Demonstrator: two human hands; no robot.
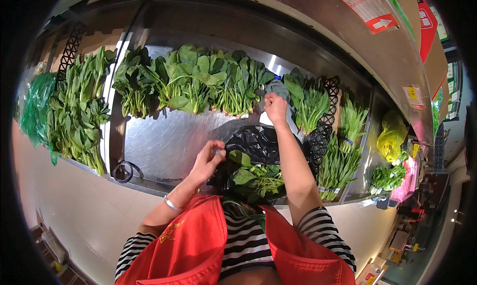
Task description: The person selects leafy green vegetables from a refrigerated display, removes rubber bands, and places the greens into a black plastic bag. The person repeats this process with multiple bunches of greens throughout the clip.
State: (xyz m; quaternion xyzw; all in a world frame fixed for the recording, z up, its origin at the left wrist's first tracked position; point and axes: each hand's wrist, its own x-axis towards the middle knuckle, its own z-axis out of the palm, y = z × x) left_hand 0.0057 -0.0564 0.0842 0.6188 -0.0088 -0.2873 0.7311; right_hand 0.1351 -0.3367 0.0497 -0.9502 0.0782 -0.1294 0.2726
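Over the metal counter, my left hand (209,161) has its fingers curled loosely and apart, beside the left edge of a black plastic bag (253,143); nothing clear shows in it. Loose leafy greens (261,177) lie in the bag, close to my body. My right hand (275,107) is reached forward, fingers bent, at a grey cloth (277,89); whether it grips the cloth cannot be told. Spinach bunches (231,83) stand in a row to its left, with another spinach bunch (311,106) to its right.
A black roll of tape (123,172) sits at the counter's front edge. Green bunches (78,117) and a green plastic bag (37,106) are at the left. Black plastic lattice dividers (324,135), tied greens (339,165) and a yellow bag (391,135) are at the right. A shelf edge (391,53) overhangs the upper right.
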